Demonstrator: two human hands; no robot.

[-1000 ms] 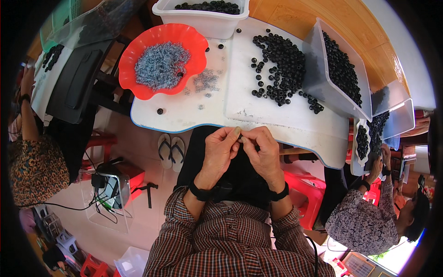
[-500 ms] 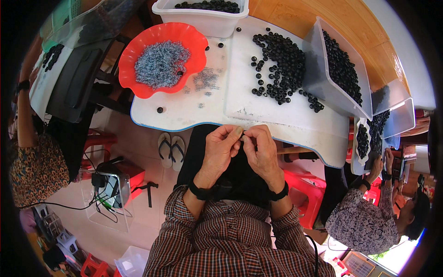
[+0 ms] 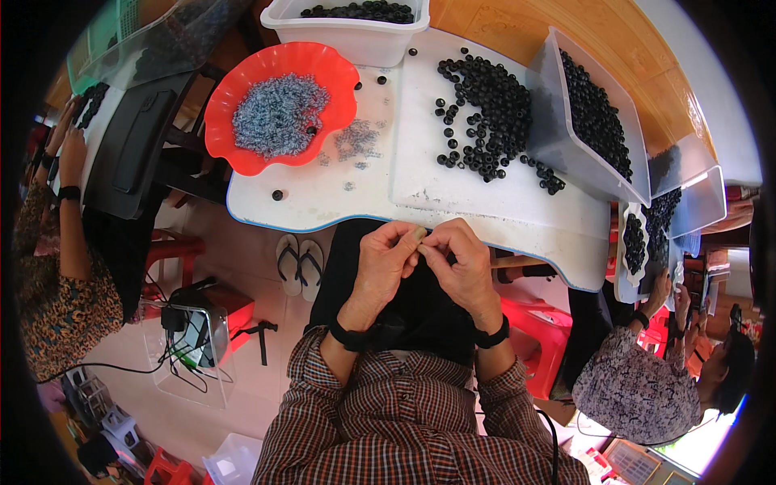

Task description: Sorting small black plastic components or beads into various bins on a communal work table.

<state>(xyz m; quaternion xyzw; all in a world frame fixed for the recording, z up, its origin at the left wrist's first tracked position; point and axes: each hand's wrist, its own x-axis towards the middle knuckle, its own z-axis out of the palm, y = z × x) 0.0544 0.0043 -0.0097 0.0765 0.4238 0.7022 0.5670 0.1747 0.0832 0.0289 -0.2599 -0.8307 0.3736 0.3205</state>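
My left hand (image 3: 383,257) and my right hand (image 3: 457,260) meet at the fingertips just off the table's front edge, above my lap. Both are pinched closed, and what lies between the fingers is too small and covered to make out. Beyond them on the white table (image 3: 315,198) spreads a pile of small round black pieces (image 3: 493,113) with holes. A red scalloped bowl (image 3: 218,121) at the left holds a heap of small clear, spring-like pieces (image 3: 279,113), with one black piece among them. Some clear pieces (image 3: 356,139) lie loose beside the bowl.
A white tub (image 3: 343,34) of black pieces stands at the back, a translucent bin (image 3: 566,158) of them at the right. Co-workers sit on both sides, a patterned sleeve (image 3: 638,380) at the right. Red stools (image 3: 537,331) and sandals (image 3: 299,267) are on the floor.
My right fingers have shifted slightly against the left fingertips; both hands stay in nearly the same place. At the far left, a co-worker's hands have come farther into view.
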